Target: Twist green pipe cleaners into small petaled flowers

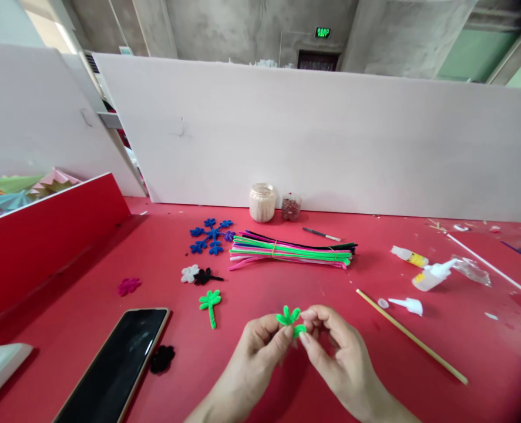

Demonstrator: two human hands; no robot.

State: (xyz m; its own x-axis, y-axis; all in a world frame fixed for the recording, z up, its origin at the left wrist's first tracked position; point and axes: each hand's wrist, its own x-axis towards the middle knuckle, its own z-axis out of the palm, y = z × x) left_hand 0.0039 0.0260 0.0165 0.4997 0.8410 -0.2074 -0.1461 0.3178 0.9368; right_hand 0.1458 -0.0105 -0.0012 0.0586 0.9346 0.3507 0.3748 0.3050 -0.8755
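Observation:
Between my two hands, above the red tabletop, is a green pipe-cleaner flower with several looped petals. My left hand pinches it near its middle between thumb and forefinger. From the other side my right hand has thumb and forefinger at a lower right petal. Left of my hands lies a second green pipe-cleaner flower with a twisted stem. Beyond my hands a banded bundle of coloured pipe cleaners rests on the table.
Blue flowers, a white flower and black ones lie left, near a phone. Glue bottles and a wooden stick are at right. Two jars stand before the white partition.

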